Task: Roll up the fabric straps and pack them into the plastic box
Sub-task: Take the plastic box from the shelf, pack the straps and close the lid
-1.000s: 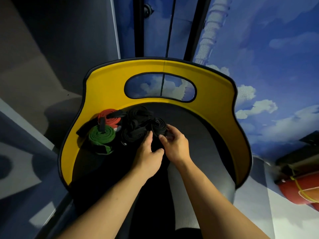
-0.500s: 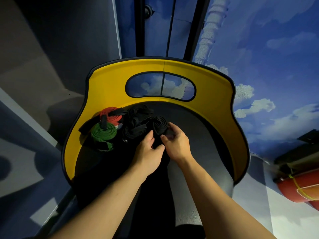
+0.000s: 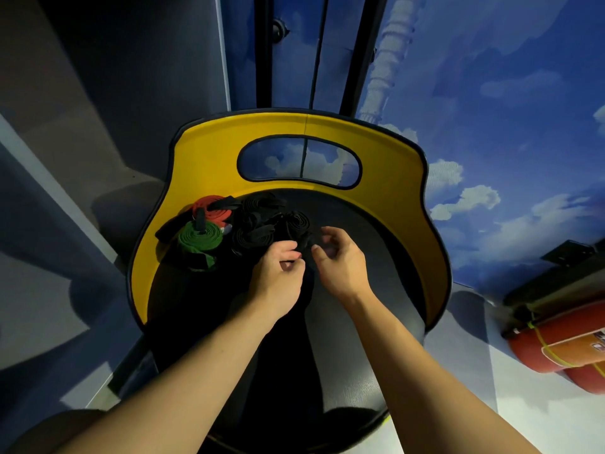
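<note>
Yellow curved backrest [image 3: 209, 158] with a black rim and an oval cut-out near its top wraps around a dark round seat [image 3: 366, 257]; together they form the largest item in the head view. Blue wall painted with white clouds [image 3: 491, 126] fills the right and upper background, a grey wall panel [image 3: 82, 93] the left. Red cylinder [image 3: 556, 342] with a yellow band lies at the right edge, low down.

Both bare forearms reach in from the bottom edge and meet over the middle of the seat.

Pile of rolled fabric straps sits at the back left of the seat, against the yellow wall. Black rolled straps [image 3: 262, 221] make up the centre of the pile. Green rolled strap [image 3: 199, 237] lies at the pile's left front, red rolled strap [image 3: 212, 208] just behind it, touching the backrest. No plastic box can be made out in this view.

Left hand [image 3: 278, 280]: fingers curled, thumb and forefinger pinching a loose black strap [image 3: 306, 244] at the near edge of the pile. Strap is hard to separate from the dark seat below the fingers.

Right hand [image 3: 340, 263]: fingers curled, tips at the same black strap just beside the left fingertips; whether they actually grip it I cannot tell.
</note>
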The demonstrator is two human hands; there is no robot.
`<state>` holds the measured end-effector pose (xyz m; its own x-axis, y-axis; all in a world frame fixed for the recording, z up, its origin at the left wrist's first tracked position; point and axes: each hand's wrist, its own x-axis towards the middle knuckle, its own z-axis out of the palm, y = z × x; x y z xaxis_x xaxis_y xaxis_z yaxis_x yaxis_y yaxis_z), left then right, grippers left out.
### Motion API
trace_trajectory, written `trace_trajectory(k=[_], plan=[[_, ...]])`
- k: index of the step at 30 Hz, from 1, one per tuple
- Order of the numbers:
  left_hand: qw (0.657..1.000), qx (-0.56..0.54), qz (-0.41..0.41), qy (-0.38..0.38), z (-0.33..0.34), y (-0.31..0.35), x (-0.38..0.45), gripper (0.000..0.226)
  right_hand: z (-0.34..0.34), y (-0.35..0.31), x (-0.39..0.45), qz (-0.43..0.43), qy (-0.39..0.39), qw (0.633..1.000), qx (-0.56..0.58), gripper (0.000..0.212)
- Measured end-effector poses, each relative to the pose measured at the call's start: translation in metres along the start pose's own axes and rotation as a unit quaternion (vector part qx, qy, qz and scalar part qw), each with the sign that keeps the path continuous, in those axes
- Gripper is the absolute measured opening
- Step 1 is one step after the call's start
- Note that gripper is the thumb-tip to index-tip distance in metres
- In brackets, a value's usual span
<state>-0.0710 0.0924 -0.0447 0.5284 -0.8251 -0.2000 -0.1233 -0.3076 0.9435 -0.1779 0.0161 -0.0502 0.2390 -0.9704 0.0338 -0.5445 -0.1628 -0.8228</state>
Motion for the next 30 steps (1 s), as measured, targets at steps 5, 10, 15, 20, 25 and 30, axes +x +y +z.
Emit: trace_trajectory(k=[5,10,15,20,25,30], plan=[[0.999,0.035,0.031,0.006,-0.015,0.007,-0.028,0.033,-0.021,-0.017,-0.036,-0.027,0.009,1.0,-0.002,0.035],[0.988,0.121,0.098,0.004,-0.037,0.042,-0.048,0.045,-0.047,-0.045,-0.064,-0.073,-0.013,0.995,-0.066,0.044],[0.978,0.158,0.137,0.014,-0.057,0.082,-0.078,0.047,-0.08,-0.084,-0.085,-0.095,0.008,0.992,-0.087,0.049],[0.968,0.178,0.173,0.027,-0.075,0.113,-0.111,0.051,-0.11,-0.121,-0.114,-0.119,0.029,0.987,-0.103,0.054],[0.956,0.207,0.203,0.048,-0.099,0.138,-0.143,0.058,-0.134,-0.157,-0.144,-0.155,0.036,0.977,-0.139,0.056],[0.932,0.252,0.251,0.073,-0.129,0.169,-0.172,0.061,-0.152,-0.202,-0.165,-0.209,0.048,0.962,-0.17,0.057]])
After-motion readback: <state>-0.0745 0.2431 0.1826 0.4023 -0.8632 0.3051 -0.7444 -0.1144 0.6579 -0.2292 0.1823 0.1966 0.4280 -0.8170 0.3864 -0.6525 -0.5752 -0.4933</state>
